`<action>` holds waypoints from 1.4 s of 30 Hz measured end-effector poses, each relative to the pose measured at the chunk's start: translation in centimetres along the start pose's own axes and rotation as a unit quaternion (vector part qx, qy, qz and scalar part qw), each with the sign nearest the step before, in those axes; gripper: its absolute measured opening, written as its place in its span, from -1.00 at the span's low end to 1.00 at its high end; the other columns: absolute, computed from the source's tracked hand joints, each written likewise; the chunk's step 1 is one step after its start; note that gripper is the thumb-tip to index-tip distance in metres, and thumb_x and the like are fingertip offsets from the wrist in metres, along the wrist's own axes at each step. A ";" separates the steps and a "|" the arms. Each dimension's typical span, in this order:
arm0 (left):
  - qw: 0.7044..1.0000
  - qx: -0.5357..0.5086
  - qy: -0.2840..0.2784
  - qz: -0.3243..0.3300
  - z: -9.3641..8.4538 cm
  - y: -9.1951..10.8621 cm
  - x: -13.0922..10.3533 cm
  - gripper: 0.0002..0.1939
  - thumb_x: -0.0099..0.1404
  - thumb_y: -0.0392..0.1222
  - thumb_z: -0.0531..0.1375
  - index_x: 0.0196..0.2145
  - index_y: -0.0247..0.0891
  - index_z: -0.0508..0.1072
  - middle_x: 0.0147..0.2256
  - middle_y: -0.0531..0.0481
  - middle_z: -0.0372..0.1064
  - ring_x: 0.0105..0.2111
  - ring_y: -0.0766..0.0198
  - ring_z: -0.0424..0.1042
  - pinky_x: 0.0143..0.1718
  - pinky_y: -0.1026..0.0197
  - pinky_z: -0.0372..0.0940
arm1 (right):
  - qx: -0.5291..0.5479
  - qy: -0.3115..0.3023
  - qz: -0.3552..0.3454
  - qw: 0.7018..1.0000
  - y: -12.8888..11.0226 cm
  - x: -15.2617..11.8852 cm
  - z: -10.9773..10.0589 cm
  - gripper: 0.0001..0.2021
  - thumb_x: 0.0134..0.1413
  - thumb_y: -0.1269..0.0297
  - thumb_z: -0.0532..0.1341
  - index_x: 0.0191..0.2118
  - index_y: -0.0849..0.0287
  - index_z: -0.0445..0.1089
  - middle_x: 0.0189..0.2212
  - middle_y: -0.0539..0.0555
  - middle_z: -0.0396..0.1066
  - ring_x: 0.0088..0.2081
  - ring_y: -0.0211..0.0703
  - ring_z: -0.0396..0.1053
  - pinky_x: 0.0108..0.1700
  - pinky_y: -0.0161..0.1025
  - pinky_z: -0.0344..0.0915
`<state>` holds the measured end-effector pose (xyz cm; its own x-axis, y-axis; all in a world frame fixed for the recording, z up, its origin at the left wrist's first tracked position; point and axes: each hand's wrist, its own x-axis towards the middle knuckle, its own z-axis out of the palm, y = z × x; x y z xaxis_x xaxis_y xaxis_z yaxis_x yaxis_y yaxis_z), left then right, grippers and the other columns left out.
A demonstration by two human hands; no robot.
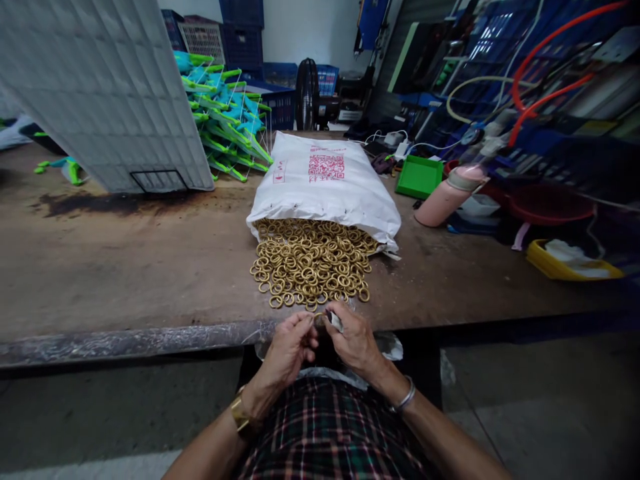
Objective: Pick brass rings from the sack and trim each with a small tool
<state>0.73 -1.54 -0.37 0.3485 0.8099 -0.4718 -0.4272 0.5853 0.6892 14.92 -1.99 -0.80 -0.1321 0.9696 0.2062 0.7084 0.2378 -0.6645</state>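
At the front edge of the table my left hand (294, 343) is closed, with a brass-coloured ring (319, 316) pinched between thumb and fingers. My right hand (354, 337) is closed close beside it, on a small whitish object (336, 322) with a dark part near the thumb. Its kind cannot be made out, as the fingers cover most of it. Just beyond both hands lies a heap of brass-coloured rings (313, 267). They spill from the open mouth of a white woven sack (300, 193) with red print, lying on its side.
The brown table (125, 267) carries a large whitish panel (110, 93) and bright green and turquoise parts (225, 120) at left. To the right are a green tray (419, 177), a pink bottle (447, 198) and a yellow tray (560, 265). A black fan (307, 93) stands behind.
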 end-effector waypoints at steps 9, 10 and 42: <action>0.982 0.160 0.046 0.090 -0.1 -0.6 0.2 -0.68 0.06 0.05 0.18 -0.43 -0.32 0.36 -0.71 0.20 0.02 -0.71 0.51 -0.04 -0.70 0.40 -0.13 | 0.151 -0.038 0.152 0.976 -1.0 0.7 -0.2 -0.72 0.11 0.11 -0.03 -0.46 0.17 0.23 -0.61 -0.08 0.23 -0.52 -0.31 0.19 -0.42 -0.37 0.12; 0.976 0.181 0.050 0.108 -0.1 -0.6 0.2 -0.69 0.07 0.03 0.18 -0.44 -0.32 0.38 -0.70 0.19 0.04 -0.71 0.51 -0.04 -0.69 0.39 -0.13 | 0.170 -0.048 0.162 0.971 -0.9 0.7 -0.2 -0.69 0.12 0.10 -0.04 -0.51 0.17 0.21 -0.64 -0.09 0.20 -0.54 -0.33 0.17 -0.43 -0.37 0.12; 0.988 0.130 -0.044 0.076 -0.4 -0.6 -0.2 -0.65 0.11 0.12 0.11 -0.47 -0.26 0.21 -0.67 0.20 0.05 -0.73 0.53 -0.08 -0.70 0.40 -0.16 | -0.081 -0.144 0.064 0.984 -1.1 0.0 -0.1 -0.83 -0.05 0.46 -0.01 -0.37 0.15 0.28 -0.54 0.02 0.35 -0.47 -0.24 0.27 -0.42 -0.37 0.03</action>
<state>0.57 -2.04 -0.93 0.3718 0.8750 -0.3100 -0.2564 0.4178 0.8716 14.24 -2.24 -0.01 -0.2090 0.9728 -0.1003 0.8302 0.1222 -0.5439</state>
